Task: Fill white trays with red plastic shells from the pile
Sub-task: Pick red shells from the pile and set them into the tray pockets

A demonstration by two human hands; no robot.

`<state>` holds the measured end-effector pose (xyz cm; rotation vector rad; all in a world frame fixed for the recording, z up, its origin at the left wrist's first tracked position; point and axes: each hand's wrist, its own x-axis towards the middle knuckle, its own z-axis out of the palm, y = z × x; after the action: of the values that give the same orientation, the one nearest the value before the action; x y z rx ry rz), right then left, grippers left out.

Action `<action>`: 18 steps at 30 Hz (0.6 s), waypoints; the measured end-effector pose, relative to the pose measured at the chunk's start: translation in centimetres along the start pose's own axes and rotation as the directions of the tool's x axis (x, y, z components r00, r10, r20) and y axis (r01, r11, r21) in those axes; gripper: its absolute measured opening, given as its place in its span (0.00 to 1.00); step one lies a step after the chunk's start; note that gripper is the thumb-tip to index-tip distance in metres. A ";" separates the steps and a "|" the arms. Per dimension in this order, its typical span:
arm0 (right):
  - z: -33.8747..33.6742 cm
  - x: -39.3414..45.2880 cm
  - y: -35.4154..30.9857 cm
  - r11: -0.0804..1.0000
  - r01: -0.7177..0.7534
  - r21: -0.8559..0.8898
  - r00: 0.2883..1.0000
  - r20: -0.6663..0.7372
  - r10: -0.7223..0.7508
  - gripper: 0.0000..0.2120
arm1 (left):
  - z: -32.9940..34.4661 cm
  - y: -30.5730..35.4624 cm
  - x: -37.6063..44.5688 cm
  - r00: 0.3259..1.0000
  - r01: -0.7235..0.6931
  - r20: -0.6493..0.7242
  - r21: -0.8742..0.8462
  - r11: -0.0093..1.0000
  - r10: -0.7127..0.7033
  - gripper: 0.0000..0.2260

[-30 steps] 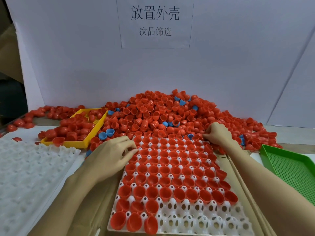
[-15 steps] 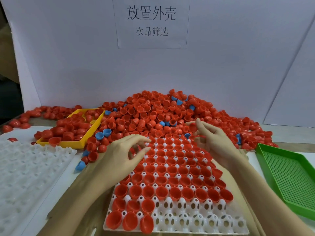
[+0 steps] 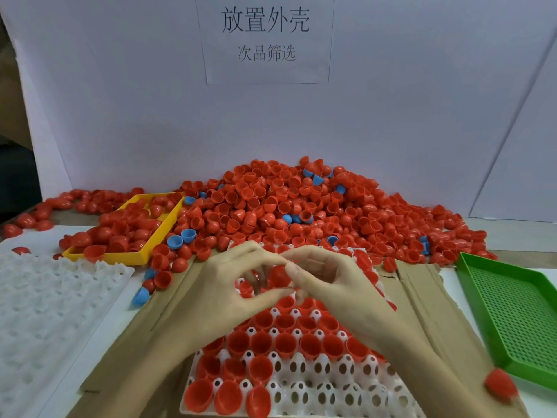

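while both hands meet over the white tray (image 3: 304, 396), the left hand (image 3: 229, 285) and right hand (image 3: 331, 279) pinch one red shell (image 3: 278, 276) between curled fingertips, near the pile (image 3: 286, 203); most tray cups hold shells

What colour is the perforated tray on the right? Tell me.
Green, clearest in the head view.
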<state>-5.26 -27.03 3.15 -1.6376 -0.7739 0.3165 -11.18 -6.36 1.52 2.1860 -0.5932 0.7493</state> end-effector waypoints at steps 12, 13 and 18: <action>-2.5 0.1 0.4 0.978 -0.145 0.148 0.988 -0.037 0.152 0.18 | -9.0 -8.7 -2.9 0.734 0.679 -0.573 0.634 0.369 -0.366 0.29; -2.7 0.1 0.5 0.981 -0.145 0.129 0.988 -0.042 0.151 0.18 | -8.9 -8.8 -3.1 0.726 0.684 -0.563 0.648 0.334 -0.395 0.30; -4.6 0.7 0.9 0.987 -0.151 -0.051 0.982 -0.125 0.144 0.14 | -7.4 -7.5 -1.7 0.826 0.557 -0.477 0.616 0.557 -0.299 0.16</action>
<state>-1.69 -30.11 3.50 -1.7586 -0.5765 0.2974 -10.25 4.21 0.86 2.6697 0.5544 1.1666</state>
